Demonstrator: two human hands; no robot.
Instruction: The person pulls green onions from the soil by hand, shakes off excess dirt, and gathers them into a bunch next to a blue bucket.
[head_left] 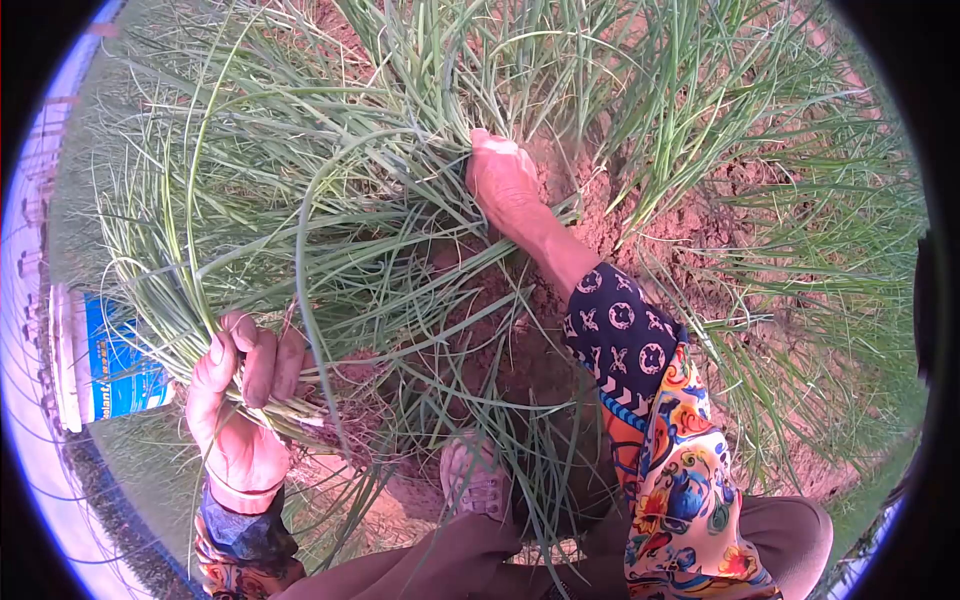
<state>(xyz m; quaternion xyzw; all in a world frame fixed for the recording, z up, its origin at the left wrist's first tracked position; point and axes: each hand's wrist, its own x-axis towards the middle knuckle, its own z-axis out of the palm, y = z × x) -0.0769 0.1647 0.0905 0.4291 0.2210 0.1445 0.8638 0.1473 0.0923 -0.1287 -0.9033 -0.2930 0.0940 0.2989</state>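
My left hand (245, 400) is closed around a bunch of spring onions (165, 285). Their pale lower stems and tangled reddish roots stick out on the right of the fist, and the long green leaves fan up and to the left. Farther forward, my right hand (503, 183) is closed low down at a standing clump of spring onions (440, 100), close to the soil. The fingertips are hidden on the far side, with leaves passing beside the hand.
Dense rows of spring onions (700, 110) stand all round in reddish soil (690, 235). A white and blue bucket (120, 360) is at the left. My shoe (473, 478) and bent knees (790, 540) are below, with loose leaves hanging across them.
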